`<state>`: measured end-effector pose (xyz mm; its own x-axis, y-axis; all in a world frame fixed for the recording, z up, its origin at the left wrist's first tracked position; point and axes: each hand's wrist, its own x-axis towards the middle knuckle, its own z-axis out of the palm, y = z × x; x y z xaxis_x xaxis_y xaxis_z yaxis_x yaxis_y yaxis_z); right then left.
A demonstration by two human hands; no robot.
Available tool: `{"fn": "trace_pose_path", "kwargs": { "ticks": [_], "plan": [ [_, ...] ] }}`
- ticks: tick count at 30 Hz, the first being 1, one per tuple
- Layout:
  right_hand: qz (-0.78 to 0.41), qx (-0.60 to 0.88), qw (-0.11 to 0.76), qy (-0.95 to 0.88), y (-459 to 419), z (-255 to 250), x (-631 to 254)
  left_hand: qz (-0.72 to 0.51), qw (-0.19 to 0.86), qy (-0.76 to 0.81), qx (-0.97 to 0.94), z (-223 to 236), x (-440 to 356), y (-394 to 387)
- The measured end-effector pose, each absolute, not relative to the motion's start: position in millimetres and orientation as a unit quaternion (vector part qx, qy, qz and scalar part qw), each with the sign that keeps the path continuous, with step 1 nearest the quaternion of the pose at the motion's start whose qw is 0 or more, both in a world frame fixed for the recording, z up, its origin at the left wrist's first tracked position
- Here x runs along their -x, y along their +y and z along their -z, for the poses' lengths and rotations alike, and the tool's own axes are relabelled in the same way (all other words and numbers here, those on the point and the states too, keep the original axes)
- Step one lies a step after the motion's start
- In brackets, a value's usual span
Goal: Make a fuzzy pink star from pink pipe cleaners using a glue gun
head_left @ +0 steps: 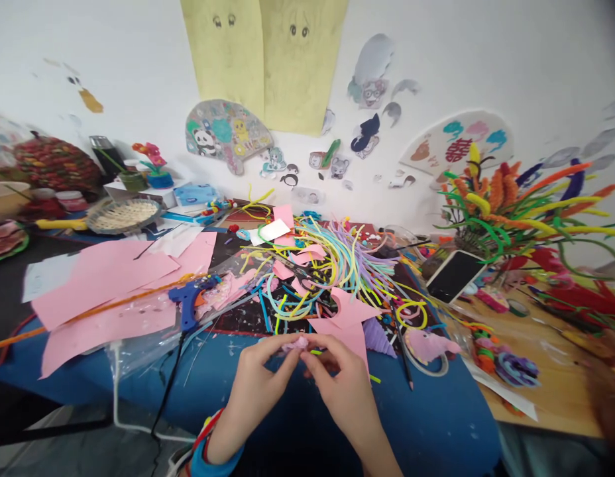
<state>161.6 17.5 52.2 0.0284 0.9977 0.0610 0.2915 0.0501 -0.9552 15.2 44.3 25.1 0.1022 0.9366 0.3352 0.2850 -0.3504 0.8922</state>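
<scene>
Above the front edge of the blue-covered table point(411, 417), my left hand point(262, 374) and my right hand point(340, 377) meet at their fingertips. Between them they pinch a small pale pink piece point(298, 344), mostly covered by my fingers, so its exact kind does not show. Cut pink paper point(350, 334) lies just beyond my right hand. To the right of it are a dark pencil point(405, 361) and a pink fuzzy shape point(427, 346) beside a pale ring. A blue glue gun point(191, 301) rests to the left of my hands on a clear plastic bag.
A heap of coloured pipe cleaners point(332, 258) covers the table's middle. Large pink paper sheets point(106, 271) lie at left. On the right stand a phone point(455, 275) and a bunch of pipe-cleaner flowers point(516, 199). A black cord point(168, 391) hangs over the front edge.
</scene>
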Motion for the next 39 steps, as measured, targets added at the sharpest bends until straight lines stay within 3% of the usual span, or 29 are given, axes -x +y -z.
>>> {"fn": "trace_pose_path", "kwargs": {
  "ticks": [5, 15, 20, 30, 35, 39],
  "plan": [
    [-0.321, 0.568, 0.438, -0.618, 18.0, -54.7, -161.1, -0.466, 0.455, 0.444, -0.616, -29.3, -10.8, 44.7],
    [-0.297, 0.477, 0.395, -0.726, 24.5, -57.3, -199.2, -0.506, 0.499, 0.476, -0.518, -20.0, -4.8, 48.0],
    [-0.279, 0.511, 0.396, -0.710, 27.8, -48.6, -229.8, -0.478, 0.565, 0.444, -0.506, -21.4, 3.5, 45.5],
    [-0.282, 0.580, 0.402, -0.650, 29.9, -27.3, -257.6, -0.521, 0.477, 0.495, -0.507, -13.0, 19.1, 34.0],
    [-0.219, 0.620, 0.353, -0.666, 74.1, -33.6, -250.9, -0.571, 0.399, 0.526, -0.488, -15.6, 34.0, 36.4],
    [-0.183, 0.637, 0.252, -0.705, 135.8, -40.0, -211.7, -0.569, 0.388, 0.524, -0.501, -18.3, 33.6, 38.4]
  ]
}}
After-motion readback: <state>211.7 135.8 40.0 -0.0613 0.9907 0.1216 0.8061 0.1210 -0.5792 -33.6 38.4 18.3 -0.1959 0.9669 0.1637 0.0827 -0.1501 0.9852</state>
